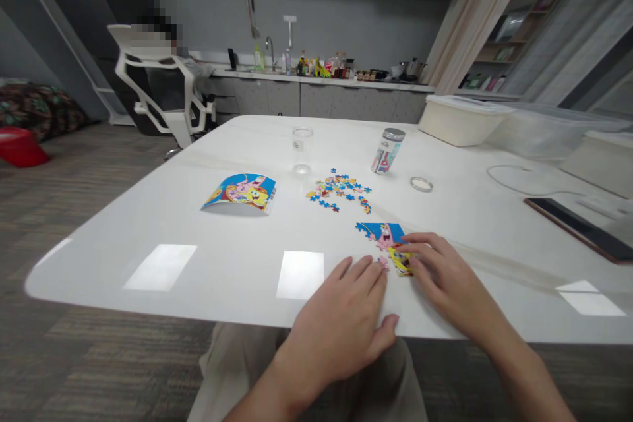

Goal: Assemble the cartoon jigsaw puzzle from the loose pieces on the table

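While my left hand (341,310) is positioned palm down at the near edge of the white table (237,270), its fingers are extended side by side, thumb apart, and grip nothing. Its index fingertip is just beside a small pink piece (384,265); contact cannot be confirmed. My right hand (442,280) is applied to the yellow puzzle section (396,258), fingers curved and slightly spread, fingertips at its right side. Whether the thumb pinches it, I cannot tell. The yellow section lies directly below the blue-and-pink puzzle section (390,233), right of centre in front of me; my fingers partly cover the boundary. Beyond and to the left, loose puzzle pieces (341,186) are scattered in a group. Left of this group is a curved picture sheet (247,191). Behind the pieces are a clear jar (302,151), upright, and a printed canister (387,153) with a silver top. A ring-shaped lid (421,184) lies near the canister.
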A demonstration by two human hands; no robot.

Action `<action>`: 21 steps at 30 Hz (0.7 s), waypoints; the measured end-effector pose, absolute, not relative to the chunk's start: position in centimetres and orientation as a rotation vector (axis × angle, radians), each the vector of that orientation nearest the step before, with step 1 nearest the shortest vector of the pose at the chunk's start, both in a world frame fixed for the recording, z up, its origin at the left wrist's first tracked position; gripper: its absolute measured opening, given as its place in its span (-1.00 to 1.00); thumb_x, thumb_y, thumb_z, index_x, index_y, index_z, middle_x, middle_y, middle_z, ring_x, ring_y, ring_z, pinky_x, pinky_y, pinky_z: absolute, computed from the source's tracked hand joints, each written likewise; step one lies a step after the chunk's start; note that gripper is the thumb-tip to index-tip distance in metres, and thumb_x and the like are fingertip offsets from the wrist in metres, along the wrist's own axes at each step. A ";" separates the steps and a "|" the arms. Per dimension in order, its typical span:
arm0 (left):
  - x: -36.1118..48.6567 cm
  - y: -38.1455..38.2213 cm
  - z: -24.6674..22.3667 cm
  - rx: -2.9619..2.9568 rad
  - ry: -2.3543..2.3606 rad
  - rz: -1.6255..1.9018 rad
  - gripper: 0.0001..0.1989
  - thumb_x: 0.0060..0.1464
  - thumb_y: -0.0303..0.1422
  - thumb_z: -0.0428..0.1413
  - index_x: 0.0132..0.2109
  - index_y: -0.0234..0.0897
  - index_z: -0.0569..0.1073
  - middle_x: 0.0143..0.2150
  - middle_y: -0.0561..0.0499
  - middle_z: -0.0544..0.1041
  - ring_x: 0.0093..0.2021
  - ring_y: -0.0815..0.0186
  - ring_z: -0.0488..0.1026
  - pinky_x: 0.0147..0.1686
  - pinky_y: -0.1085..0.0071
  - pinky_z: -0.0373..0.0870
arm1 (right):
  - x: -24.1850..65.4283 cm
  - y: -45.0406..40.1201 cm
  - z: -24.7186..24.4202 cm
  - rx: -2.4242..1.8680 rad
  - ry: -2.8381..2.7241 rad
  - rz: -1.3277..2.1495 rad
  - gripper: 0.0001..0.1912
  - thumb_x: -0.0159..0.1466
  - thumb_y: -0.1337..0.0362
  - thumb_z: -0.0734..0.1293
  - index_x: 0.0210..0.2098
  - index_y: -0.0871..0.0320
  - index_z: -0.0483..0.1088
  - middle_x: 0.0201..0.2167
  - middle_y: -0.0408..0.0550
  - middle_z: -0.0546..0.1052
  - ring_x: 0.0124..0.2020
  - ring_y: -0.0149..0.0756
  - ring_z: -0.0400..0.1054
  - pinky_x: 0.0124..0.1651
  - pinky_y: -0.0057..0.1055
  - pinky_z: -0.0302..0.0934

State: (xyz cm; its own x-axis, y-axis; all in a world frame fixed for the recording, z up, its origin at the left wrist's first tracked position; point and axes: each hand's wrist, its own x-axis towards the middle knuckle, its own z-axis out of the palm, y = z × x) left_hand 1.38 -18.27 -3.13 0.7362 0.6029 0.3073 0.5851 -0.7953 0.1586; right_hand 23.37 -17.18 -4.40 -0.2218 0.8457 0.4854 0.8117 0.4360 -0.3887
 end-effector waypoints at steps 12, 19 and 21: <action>1.4 -17.8 -3.6 2.923 0.939 0.644 -0.61 0.26 -0.26 -0.04 0.15 -0.36 0.33 0.17 -0.18 0.41 0.16 0.08 0.33 0.16 0.11 0.21 | 22.5 -17.7 -3.0 -1.422 -2.020 0.144 -0.77 0.29 0.44 0.15 -0.20 0.13 0.41 -0.08 0.08 0.40 0.01 -0.16 0.33 0.10 -0.14 0.25; 1.4 -17.7 -3.6 2.930 0.935 0.637 -0.59 0.26 -0.26 -0.04 0.17 -0.36 0.32 0.17 -0.17 0.41 0.15 0.09 0.33 0.16 0.11 0.21 | 22.3 -18.0 -2.5 -1.346 -2.230 0.137 -0.75 0.33 0.37 0.19 -0.07 0.12 0.43 0.01 0.09 0.42 0.08 -0.13 0.30 0.12 -0.09 0.23; 1.4 -17.7 -3.6 2.927 0.936 0.648 -0.59 0.26 -0.26 -0.04 0.17 -0.36 0.32 0.17 -0.17 0.41 0.16 0.10 0.32 0.17 0.11 0.19 | 22.3 -18.0 -2.5 -1.336 -2.262 0.139 -0.73 0.34 0.35 0.20 -0.02 0.12 0.42 0.05 0.11 0.41 0.12 -0.12 0.28 0.14 -0.08 0.22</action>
State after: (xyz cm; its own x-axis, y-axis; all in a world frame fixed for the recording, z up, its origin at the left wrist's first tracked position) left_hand 1.44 -17.69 -3.60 0.7374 0.5555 0.3843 0.5551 -0.8225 0.1239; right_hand 22.27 -18.05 -2.48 -0.3894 0.8434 0.3701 0.7918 0.5118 -0.3333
